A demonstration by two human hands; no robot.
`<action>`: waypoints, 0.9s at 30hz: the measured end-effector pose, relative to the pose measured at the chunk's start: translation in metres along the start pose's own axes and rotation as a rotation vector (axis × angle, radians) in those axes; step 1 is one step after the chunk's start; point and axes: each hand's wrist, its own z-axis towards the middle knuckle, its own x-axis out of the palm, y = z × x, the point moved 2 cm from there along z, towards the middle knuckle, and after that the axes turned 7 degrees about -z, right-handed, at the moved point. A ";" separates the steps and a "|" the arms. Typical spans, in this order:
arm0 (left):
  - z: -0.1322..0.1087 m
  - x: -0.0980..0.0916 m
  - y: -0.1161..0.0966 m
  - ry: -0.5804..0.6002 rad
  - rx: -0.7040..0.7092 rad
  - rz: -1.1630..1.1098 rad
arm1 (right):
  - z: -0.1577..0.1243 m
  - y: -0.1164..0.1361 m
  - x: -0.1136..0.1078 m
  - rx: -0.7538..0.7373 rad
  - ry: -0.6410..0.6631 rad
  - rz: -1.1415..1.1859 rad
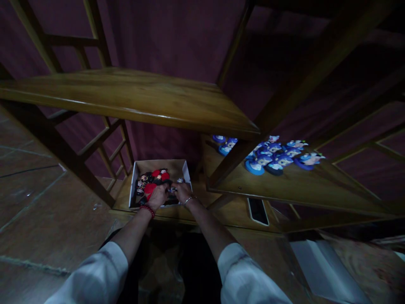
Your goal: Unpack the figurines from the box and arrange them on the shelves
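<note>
Both my hands reach into a shallow white cardboard box (132, 192) on the lowest shelf. My left hand (159, 195), with a red bead bracelet at the wrist, has its fingers curled together. Facing it, my right hand (182, 193), with a silver bangle, is closed too. Between the fingertips shows a small blue-and-white figurine (172, 190), partly hidden by them. Red-and-black figurines (158, 175) lie on the box's left side and middle. A pale figurine (180, 180) sits near the right wall, just beyond my right hand.
Several blue-and-purple figurines (272, 154) on round bases stand on the higher shelf (253, 185) at right. A phone (257, 211) lies on the lower shelf. Above the box juts a wooden shelf board (133, 97); a wooden post (234, 160) rises to the right.
</note>
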 end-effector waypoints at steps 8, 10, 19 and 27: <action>-0.001 -0.001 0.001 0.042 -0.035 -0.047 | 0.002 0.000 0.000 -0.118 0.009 -0.078; -0.001 -0.003 0.000 0.046 -0.027 -0.057 | 0.002 0.001 -0.002 -0.129 0.019 -0.071; -0.001 -0.003 0.000 0.059 -0.040 -0.025 | 0.005 0.000 0.002 -0.139 0.045 -0.045; -0.003 -0.003 0.000 0.055 0.015 -0.014 | 0.003 0.000 0.005 -0.142 -0.005 -0.030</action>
